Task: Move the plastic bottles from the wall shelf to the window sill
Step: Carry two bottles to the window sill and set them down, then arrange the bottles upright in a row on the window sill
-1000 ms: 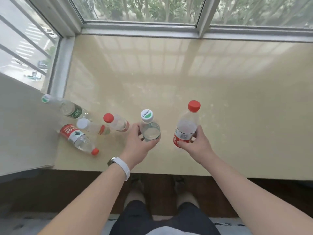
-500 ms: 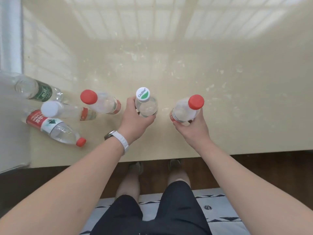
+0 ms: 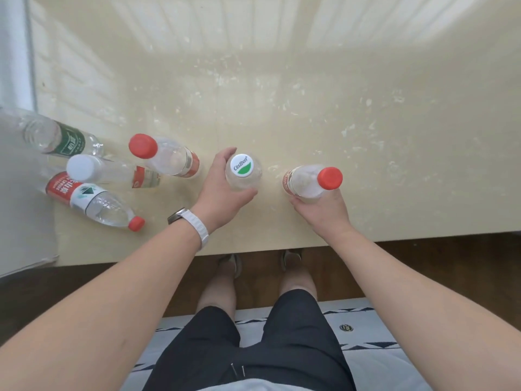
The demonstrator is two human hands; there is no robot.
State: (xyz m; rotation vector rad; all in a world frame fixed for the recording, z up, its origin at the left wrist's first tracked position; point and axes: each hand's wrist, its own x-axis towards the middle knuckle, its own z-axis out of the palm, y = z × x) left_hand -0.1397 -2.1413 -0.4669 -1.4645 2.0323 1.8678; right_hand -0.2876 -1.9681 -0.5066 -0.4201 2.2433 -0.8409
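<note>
Compared with a second ago, both carried bottles are seen lower, and they now appear to be set down on the window sill (image 3: 310, 94), at the centre of the frame near its front edge. Delivery of this pair is judged nearly complete, with only the letting go left.

The white-capped bottle (image 3: 243, 170) is grasped round its body by the left hand (image 3: 222, 193), fingers and thumb curled about it. The red-capped bottle (image 3: 307, 182) is clasped from its near side by the right hand (image 3: 321, 213).

Both are held upright, long axis roughly vertical, caps pointed up at the camera, the red cap displaced toward the right of the frame.

Further bottles (image 3: 112, 173) are gathered at the left, among them a red-labelled bottle (image 3: 93, 200) laid flat.
</note>
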